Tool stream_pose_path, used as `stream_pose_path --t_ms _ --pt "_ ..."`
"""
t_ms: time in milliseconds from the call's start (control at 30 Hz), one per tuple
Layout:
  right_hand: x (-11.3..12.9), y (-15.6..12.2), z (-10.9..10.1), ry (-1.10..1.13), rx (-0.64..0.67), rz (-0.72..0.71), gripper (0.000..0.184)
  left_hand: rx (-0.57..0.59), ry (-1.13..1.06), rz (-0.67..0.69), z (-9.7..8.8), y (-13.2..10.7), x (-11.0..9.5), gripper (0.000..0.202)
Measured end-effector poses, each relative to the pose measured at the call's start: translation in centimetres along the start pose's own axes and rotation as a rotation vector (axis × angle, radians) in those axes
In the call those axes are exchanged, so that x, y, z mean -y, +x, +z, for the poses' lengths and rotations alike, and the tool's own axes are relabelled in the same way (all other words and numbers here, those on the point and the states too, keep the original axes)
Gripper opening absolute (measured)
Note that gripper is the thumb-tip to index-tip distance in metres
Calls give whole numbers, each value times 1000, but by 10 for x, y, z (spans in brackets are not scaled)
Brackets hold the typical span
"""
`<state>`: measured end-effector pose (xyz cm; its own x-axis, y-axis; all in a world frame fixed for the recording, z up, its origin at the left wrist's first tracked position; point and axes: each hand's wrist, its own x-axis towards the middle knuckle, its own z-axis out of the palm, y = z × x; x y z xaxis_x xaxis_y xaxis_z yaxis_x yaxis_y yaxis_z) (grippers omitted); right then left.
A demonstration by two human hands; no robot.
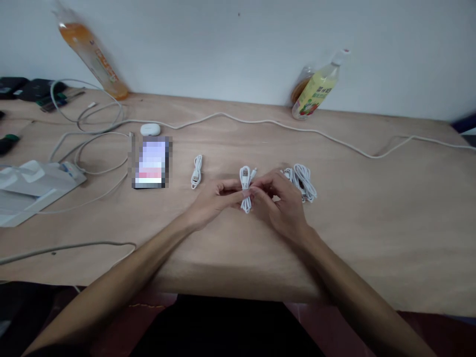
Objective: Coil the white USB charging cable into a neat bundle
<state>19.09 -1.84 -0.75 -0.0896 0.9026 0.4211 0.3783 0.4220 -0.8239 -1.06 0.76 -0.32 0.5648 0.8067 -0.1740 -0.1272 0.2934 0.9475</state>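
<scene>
Between my hands is a white USB cable [245, 203] folded into a narrow bundle, its plugs pointing away from me. My left hand [215, 201] pinches the bundle's middle from the left, thumb across the front. From the right, my right hand [284, 201] has thumb and fingertips closed together at the same middle part; whether a tie is there is too small to tell. A second bundled white cable [197, 171] lies on the table to the left. More coiled white cables [305, 182] lie just beyond my right hand, partly hidden by it.
A phone [151, 163] with a blurred screen and a white earbud case [150, 130] lie left. A long white cord [267, 122] crosses the wooden table [372, 223]. An orange drink bottle [92, 59] and a yellow bottle [316, 91] stand by the wall; white packaging [33, 188] lies far left.
</scene>
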Motion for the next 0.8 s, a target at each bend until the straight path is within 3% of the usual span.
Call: stream_pose_path --t_ms 367,567,800 --pt "-1 -4 10 187 28 224 16 -26 93 65 0 0 5 28" --pt "0 -2 13 333 56 336 31 -6 87 98 1 3 7 37" --pt "1 -6 20 372 -61 388 29 -4 51 80 3 2 4 34"
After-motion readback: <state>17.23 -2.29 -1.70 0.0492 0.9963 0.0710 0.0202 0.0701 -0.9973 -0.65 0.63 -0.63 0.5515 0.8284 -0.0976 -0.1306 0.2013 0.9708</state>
